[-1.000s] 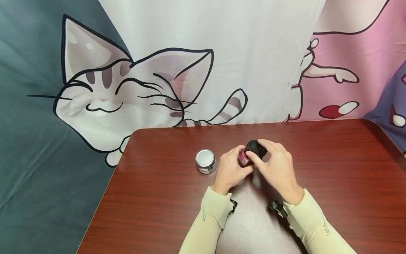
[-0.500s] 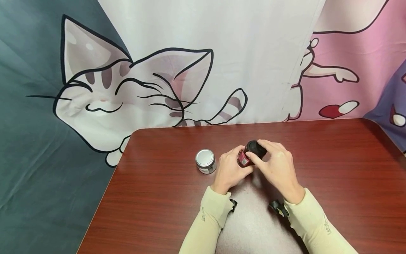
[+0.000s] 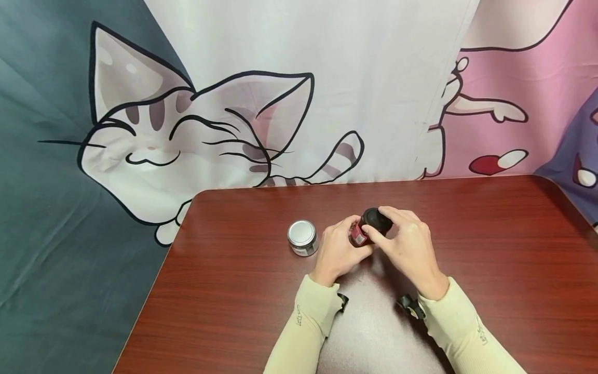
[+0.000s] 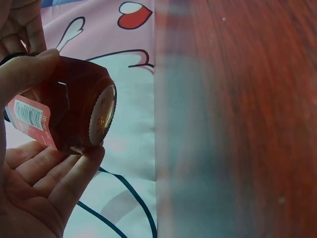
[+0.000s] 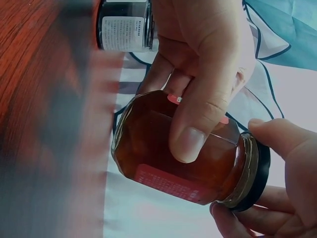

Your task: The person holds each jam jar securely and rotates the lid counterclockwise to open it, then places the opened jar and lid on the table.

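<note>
A glass jar of dark amber contents with a red label and a black lid is tilted between both hands, held above the table. The left hand grips the jar's body, its thumb across the glass in the left wrist view. At the lid end, the right hand pinches the black lid between thumb and fingers. The lid looks seated on the jar in the right wrist view. Left of the left hand, a second jar with a silver lid stands upright on the table.
The reddish-brown wooden table has its back edge against a hanging cloth printed with cartoon cats. The silver-lidded jar, with a white label, stands close beside the left hand.
The held jar and its black lid have tipped very slightly; both hands keep their grip in nearly the same place. The silver-lidded jar has not moved.
</note>
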`<action>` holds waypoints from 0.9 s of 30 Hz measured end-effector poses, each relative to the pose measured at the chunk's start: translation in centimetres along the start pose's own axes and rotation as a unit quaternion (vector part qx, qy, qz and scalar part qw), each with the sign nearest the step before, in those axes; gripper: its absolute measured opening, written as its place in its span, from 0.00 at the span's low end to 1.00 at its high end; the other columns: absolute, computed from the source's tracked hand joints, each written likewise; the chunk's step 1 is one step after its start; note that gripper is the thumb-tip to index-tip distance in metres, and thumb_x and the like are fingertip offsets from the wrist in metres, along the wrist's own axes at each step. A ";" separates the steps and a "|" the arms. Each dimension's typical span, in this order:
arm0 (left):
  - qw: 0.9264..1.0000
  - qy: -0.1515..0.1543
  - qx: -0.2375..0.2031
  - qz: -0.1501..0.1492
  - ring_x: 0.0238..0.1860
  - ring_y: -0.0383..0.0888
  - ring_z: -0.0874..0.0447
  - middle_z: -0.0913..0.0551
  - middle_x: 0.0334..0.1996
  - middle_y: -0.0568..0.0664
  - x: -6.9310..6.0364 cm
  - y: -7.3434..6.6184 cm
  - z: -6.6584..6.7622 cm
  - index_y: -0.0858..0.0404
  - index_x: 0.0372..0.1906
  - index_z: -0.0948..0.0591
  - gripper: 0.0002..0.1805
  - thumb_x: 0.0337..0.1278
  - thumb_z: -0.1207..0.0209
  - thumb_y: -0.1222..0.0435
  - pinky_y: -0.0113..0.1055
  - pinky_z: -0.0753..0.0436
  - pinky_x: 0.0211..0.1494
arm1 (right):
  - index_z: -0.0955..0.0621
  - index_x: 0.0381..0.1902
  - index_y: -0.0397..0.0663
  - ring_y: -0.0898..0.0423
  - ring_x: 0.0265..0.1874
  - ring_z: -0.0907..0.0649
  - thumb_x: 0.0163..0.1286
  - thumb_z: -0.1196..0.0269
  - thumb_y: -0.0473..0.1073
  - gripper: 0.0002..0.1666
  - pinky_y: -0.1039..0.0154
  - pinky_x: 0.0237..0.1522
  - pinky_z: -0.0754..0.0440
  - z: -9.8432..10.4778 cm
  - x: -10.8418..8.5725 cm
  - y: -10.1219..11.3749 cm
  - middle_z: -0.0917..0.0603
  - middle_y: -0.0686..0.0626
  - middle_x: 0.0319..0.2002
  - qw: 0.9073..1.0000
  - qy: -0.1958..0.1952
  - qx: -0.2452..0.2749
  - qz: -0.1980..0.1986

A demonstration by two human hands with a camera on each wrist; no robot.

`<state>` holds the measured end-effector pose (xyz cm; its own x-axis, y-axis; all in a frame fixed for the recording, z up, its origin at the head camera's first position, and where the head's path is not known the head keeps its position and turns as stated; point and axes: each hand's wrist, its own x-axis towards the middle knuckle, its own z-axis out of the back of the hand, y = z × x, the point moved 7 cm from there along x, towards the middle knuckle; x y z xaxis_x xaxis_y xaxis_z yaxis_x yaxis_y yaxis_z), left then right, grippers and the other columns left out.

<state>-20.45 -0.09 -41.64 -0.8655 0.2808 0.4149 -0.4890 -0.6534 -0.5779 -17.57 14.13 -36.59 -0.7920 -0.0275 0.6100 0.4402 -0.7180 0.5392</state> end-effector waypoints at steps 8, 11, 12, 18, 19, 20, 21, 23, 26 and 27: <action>1.000 0.003 -0.002 0.000 0.38 0.36 0.15 0.13 0.42 0.42 -0.1 0.1 0.0 0.55 0.53 0.17 0.30 0.42 0.24 0.49 0.26 0.20 0.40 | 0.14 0.46 0.33 0.40 0.44 0.15 0.51 0.21 0.43 0.27 0.41 0.43 0.20 0.0 0.0 -0.1 0.12 0.37 0.45 1.000 -0.003 0.003 0.007; 1.000 0.003 -0.006 -0.001 0.37 0.36 0.15 0.12 0.41 0.43 -0.1 0.0 0.0 0.56 0.53 0.17 0.30 0.41 0.24 0.51 0.26 0.20 0.40 | 0.14 0.46 0.33 0.40 0.44 0.15 0.51 0.21 0.43 0.27 0.41 0.43 0.20 0.1 0.0 -0.1 0.12 0.37 0.45 1.000 -0.001 0.005 0.007; 1.000 0.002 -0.007 -0.001 0.37 0.36 0.15 0.12 0.41 0.43 -0.1 0.0 0.0 0.56 0.53 0.17 0.30 0.41 0.24 0.51 0.26 0.20 0.40 | 0.14 0.46 0.33 0.40 0.44 0.15 0.52 0.21 0.43 0.26 0.41 0.43 0.20 0.1 0.0 -0.1 0.12 0.37 0.45 1.000 -0.001 0.005 0.007; 1.000 0.003 -0.010 0.001 0.37 0.37 0.15 0.12 0.41 0.44 -0.1 0.1 0.0 0.57 0.54 0.17 0.30 0.41 0.25 0.52 0.26 0.20 0.40 | 0.14 0.46 0.32 0.39 0.45 0.15 0.52 0.21 0.43 0.27 0.41 0.44 0.20 0.1 0.1 0.0 0.13 0.37 0.45 1.000 0.005 0.004 0.010; 1.000 0.004 -0.011 0.001 0.37 0.37 0.15 0.12 0.41 0.43 -0.1 0.1 0.0 0.56 0.54 0.17 0.30 0.41 0.25 0.53 0.26 0.20 0.40 | 0.14 0.46 0.32 0.39 0.45 0.15 0.52 0.21 0.43 0.27 0.41 0.44 0.20 0.1 0.1 0.0 0.13 0.36 0.45 1.000 0.006 0.004 0.010; 1.000 0.004 -0.012 0.001 0.37 0.37 0.15 0.12 0.41 0.44 -0.2 0.1 0.0 0.56 0.54 0.17 0.30 0.41 0.25 0.53 0.26 0.20 0.40 | 0.14 0.46 0.32 0.39 0.45 0.15 0.52 0.21 0.43 0.27 0.40 0.44 0.20 0.1 0.1 0.0 0.13 0.36 0.45 1.000 0.007 0.004 0.010; 1.000 0.003 -0.012 0.001 0.37 0.37 0.15 0.12 0.41 0.44 -0.2 0.1 0.0 0.57 0.54 0.17 0.30 0.41 0.25 0.53 0.27 0.20 0.40 | 0.14 0.47 0.32 0.38 0.45 0.15 0.52 0.21 0.43 0.27 0.40 0.44 0.20 0.1 0.0 0.0 0.13 0.36 0.45 1.000 0.008 0.004 0.010; 1.000 0.004 -0.013 0.001 0.38 0.37 0.15 0.12 0.42 0.43 -0.2 0.1 0.0 0.56 0.54 0.17 0.30 0.41 0.25 0.54 0.27 0.19 0.41 | 0.14 0.46 0.33 0.39 0.45 0.15 0.52 0.21 0.43 0.27 0.40 0.45 0.21 0.1 0.0 0.0 0.13 0.37 0.46 1.000 0.010 0.003 0.010; 1.000 0.004 -0.011 0.003 0.39 0.37 0.15 0.12 0.43 0.42 -0.2 0.1 0.0 0.55 0.56 0.18 0.31 0.41 0.25 0.54 0.27 0.20 0.41 | 0.14 0.46 0.33 0.39 0.45 0.15 0.52 0.21 0.43 0.26 0.40 0.45 0.21 0.1 0.0 0.0 0.13 0.37 0.46 1.000 0.011 0.001 0.011; 1.000 0.004 -0.010 0.003 0.39 0.37 0.14 0.12 0.43 0.42 -0.1 0.1 0.0 0.55 0.56 0.18 0.31 0.41 0.25 0.54 0.27 0.20 0.41 | 0.14 0.46 0.33 0.39 0.45 0.15 0.52 0.21 0.43 0.26 0.40 0.45 0.21 0.1 0.1 0.1 0.13 0.37 0.46 1.000 0.010 0.000 0.012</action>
<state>-20.36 -0.15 -41.76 -0.8694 0.2829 0.4051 -0.4855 -0.6411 -0.5943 -17.53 14.18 -36.44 -0.7898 -0.0593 0.6106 0.4590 -0.7173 0.5241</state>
